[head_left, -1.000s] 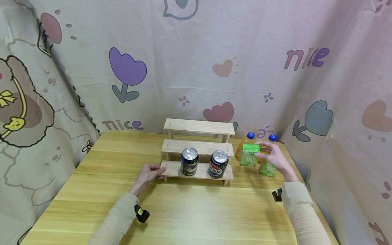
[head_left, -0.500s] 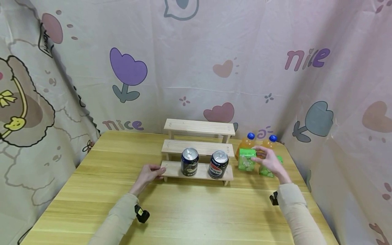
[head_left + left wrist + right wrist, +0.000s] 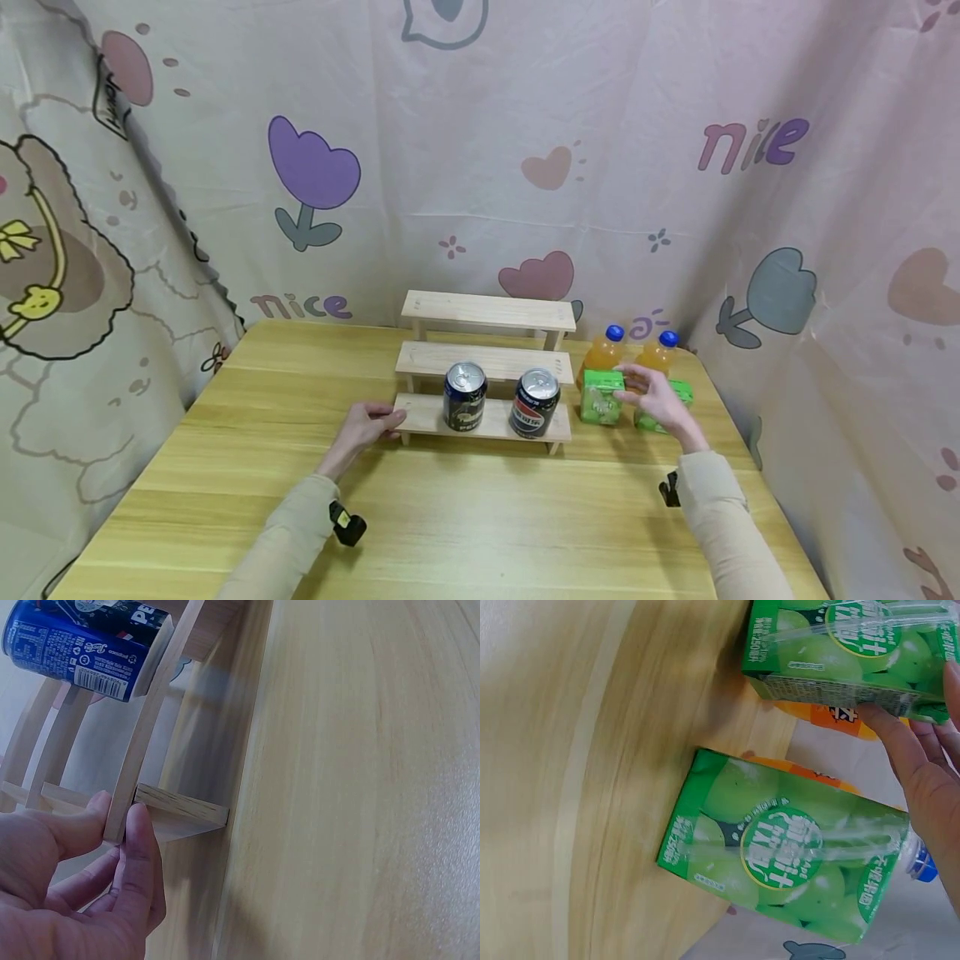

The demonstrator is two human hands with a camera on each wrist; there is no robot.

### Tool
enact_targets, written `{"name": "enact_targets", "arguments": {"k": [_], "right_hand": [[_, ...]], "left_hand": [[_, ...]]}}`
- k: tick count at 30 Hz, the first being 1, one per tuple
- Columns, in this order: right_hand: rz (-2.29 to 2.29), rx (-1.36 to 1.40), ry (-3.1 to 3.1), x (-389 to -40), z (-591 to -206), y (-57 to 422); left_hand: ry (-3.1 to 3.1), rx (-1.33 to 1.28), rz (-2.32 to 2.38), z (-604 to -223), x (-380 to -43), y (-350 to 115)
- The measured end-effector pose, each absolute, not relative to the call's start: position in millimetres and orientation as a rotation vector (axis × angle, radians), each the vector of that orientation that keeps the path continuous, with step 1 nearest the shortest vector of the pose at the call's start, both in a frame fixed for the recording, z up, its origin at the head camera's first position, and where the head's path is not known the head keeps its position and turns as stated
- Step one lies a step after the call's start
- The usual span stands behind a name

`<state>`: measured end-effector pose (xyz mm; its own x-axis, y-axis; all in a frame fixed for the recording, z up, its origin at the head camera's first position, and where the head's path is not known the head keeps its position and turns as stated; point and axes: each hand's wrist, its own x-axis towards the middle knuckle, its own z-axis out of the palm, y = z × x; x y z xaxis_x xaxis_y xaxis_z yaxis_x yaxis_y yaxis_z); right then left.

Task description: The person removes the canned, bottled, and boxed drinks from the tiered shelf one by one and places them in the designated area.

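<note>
The green juice box (image 3: 602,397) is upright, its long axis vertical, its pictured broad face toward the wearer's 6 o'clock; whether its base touches the tabletop (image 3: 465,517) is unclear. The right hand (image 3: 662,404) pinches its upper 3 o'clock edge, thumb and fingers nearly closed around it. The left hand (image 3: 362,429) grips the 9 o'clock end of the wooden stand's (image 3: 487,310) lowest board, thumb above and fingers below.

The juice box carries Chinese characters in a round green badge over pictured grapes; the second juice box (image 3: 787,847) matches, with "250" legible near its base. The left can (image 3: 86,649) shows a barcode and "PE"; the right can (image 3: 534,408) has a Pepsi-style badge. "Nice" is printed on the curtain (image 3: 450,167).

At the held box's 12 o'clock is an orange bottle (image 3: 603,346), partly hidden by it; another bottle (image 3: 658,354) stands at 2 o'clock. The second box, at 3 o'clock, is partly blocked by the right hand. Both cans stand on the lowest board, toward 9 o'clock.
</note>
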<state>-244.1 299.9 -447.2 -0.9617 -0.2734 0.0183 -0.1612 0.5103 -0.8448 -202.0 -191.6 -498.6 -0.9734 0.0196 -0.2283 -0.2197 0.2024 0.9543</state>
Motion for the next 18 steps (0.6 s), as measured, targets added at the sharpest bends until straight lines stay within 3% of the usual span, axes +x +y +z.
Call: {"name": "enact_targets", "arguments": {"k": [18], "right_hand": [[-1.505, -0.329, 2.54, -237.1, -445.1, 303.5]], "left_hand": [[2.315, -0.177, 1.819, -497.5, -201.0, -192.8]]}}
